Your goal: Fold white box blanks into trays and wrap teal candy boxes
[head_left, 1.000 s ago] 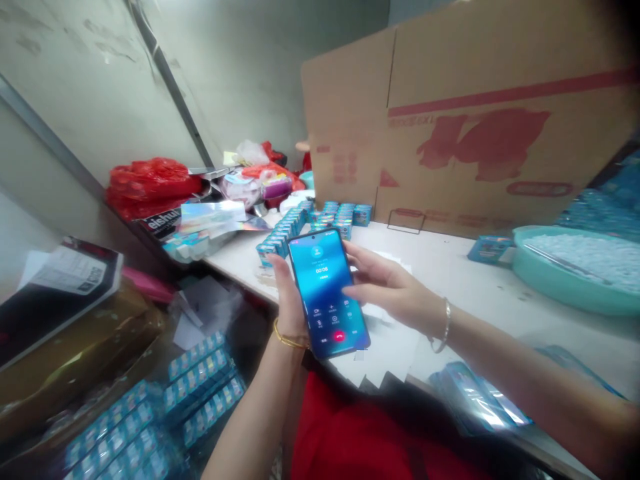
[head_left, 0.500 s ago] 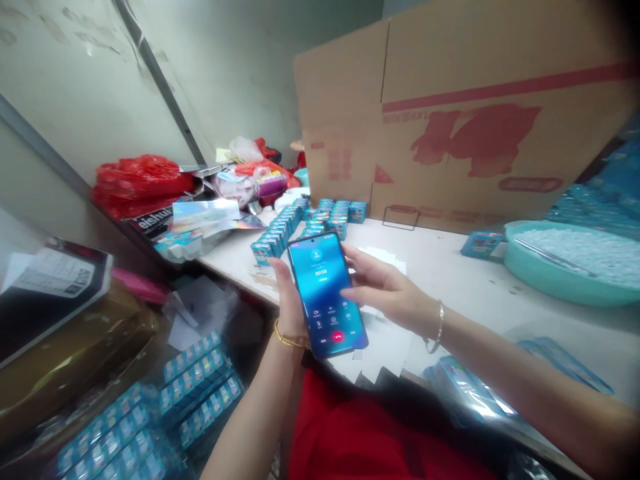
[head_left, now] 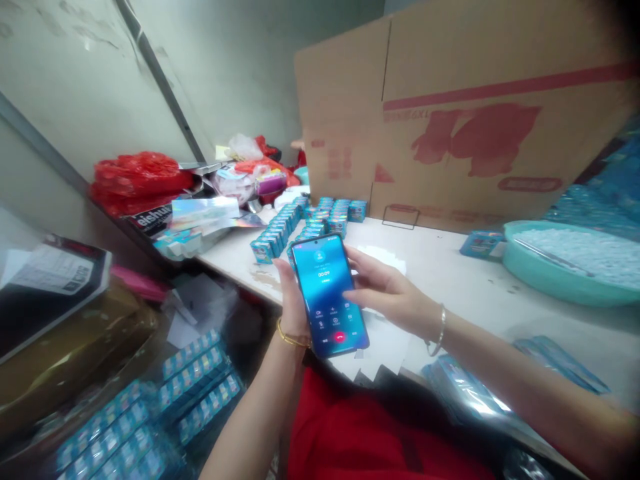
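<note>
A smartphone [head_left: 331,300] with a lit blue call screen is held upright over the near edge of the table. My left hand [head_left: 295,300] grips its left side, thumb along the edge and the other fingers hidden behind it. From the right, my right hand [head_left: 383,287] clasps the other edge, its thumb lying over the screen and its fingertips partly hidden behind the phone. White paper sheets [head_left: 385,347] lie on the table beneath. Just past the phone stand rows of small blue boxes [head_left: 280,230].
A large cardboard carton [head_left: 345,127] stands behind the table [head_left: 440,267]. At right are a green basin [head_left: 530,273] of white pieces and flat blue packs [head_left: 465,390]. Wrapped blue boxes [head_left: 195,380] sit low at left. Red plastic bags [head_left: 140,177] and clutter fill the back left.
The call timer on the screen has gone from 00:08 to 00:09. The phone and both hands have shifted very slightly to the right; the grip looks the same.
</note>
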A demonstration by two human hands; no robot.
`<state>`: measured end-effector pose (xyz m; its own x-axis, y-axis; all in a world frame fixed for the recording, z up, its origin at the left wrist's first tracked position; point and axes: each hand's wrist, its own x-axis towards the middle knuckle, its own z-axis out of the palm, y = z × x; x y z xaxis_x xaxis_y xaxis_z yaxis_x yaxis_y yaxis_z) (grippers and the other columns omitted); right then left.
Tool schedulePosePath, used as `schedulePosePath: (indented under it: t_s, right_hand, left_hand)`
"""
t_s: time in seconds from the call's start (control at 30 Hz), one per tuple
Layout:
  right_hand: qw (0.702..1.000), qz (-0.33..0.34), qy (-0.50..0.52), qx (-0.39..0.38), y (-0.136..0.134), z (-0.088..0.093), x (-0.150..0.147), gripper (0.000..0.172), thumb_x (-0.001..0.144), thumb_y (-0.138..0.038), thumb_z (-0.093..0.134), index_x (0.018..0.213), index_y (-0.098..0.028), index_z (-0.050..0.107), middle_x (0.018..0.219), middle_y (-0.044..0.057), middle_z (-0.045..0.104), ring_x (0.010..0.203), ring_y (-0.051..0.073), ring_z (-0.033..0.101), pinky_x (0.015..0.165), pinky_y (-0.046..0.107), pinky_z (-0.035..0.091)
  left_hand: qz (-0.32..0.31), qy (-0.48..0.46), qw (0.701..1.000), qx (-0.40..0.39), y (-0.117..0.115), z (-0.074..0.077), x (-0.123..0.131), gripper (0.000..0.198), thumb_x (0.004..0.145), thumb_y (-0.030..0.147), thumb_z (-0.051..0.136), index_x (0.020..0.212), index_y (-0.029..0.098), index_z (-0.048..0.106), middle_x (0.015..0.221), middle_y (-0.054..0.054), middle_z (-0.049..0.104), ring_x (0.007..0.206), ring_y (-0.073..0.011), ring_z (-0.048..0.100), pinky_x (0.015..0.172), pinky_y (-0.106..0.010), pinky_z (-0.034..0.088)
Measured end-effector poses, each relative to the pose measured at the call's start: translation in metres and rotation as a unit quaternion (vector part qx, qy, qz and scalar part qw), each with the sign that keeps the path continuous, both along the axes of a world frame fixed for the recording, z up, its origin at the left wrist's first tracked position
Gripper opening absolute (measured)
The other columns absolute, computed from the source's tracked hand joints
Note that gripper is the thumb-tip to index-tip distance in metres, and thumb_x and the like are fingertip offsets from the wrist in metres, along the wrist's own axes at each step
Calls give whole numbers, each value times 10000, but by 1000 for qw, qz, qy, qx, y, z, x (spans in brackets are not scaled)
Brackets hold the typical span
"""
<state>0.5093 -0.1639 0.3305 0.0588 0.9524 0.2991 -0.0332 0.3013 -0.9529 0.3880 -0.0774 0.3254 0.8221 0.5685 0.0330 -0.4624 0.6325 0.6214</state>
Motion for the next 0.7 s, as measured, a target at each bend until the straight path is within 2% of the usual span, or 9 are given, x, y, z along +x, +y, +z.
schedulePosePath:
  t_s: [0.3,0.7]
  right_hand:
    - [1000,-15,-22,-3,-2,-3,0,661,797,-174,611,1397,-291,360,1401,28,437,1040,184,586,892,325,514]
    - [1000,-23,-9,-17,-4,-12,0,690,779,-189,622,1404,-283,346,1432,19,405,1091,203,566,944,365,494]
  left_hand:
    - [14,1,1000,11,2,-6,0,939,734,837,173,1248,146,548,1066,-129,667,1105,-331,571,905,-450,463]
    - [17,18,1000,-12,0,-13,1,930,758,817,133,1256,150,546,1045,-121,673,1101,-322,574,898,-436,468]
